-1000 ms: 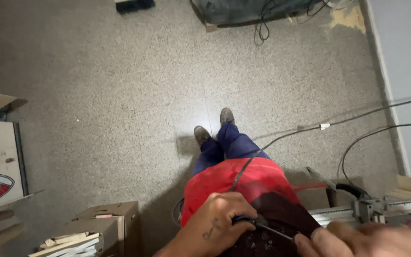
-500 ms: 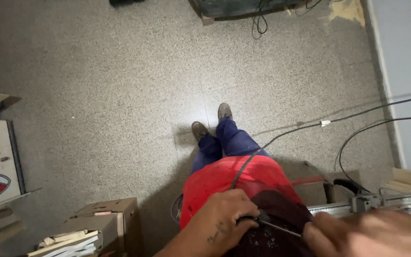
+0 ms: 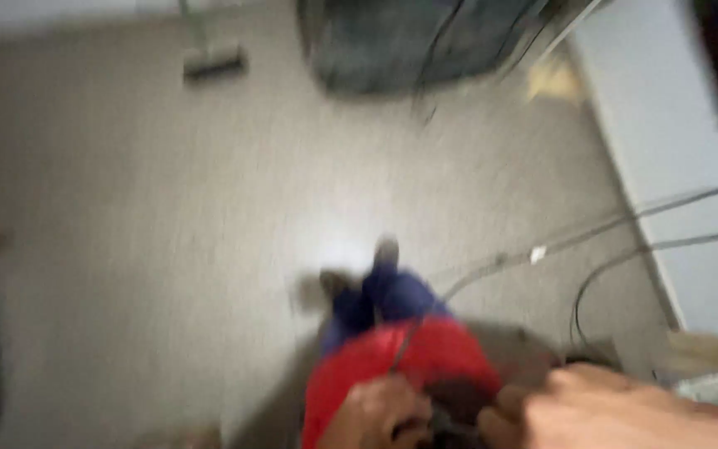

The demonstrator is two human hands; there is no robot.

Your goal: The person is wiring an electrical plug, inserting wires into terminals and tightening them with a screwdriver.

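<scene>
The view has swung and gone soft: where the speckled floor (image 3: 168,249) was crisp half a second ago, it is now smeared by motion, and the frame has tipped upward, so the dark mat with cables (image 3: 409,41) at the far wall sits lower and larger than before. The cardboard boxes that lay left of the person's red shirt (image 3: 392,366) have slid almost out of sight; only a blurred edge shows at the left border.

Both hands stay at the bottom edge, just below the red shirt. The left hand (image 3: 376,416) is curled on the dark object (image 3: 459,407) held against the shirt, its fingers bent around the near side; the blur keeps me from saying how firmly. The right hand (image 3: 617,411) has come further into frame than before and lies across the object's right side, fingers folded toward it, apparently gripping, though the contact itself is lost in the smear. The thin strap or cord (image 3: 405,349) runs up from the object over the shirt.

Right of the shirt, 2 cables (image 3: 625,241) trail across the floor toward the pale wall (image 3: 675,150). The 2 shoes (image 3: 367,266) stand just above the shirt, unmoved. So the head moved; the hold on the object did not visibly change.
</scene>
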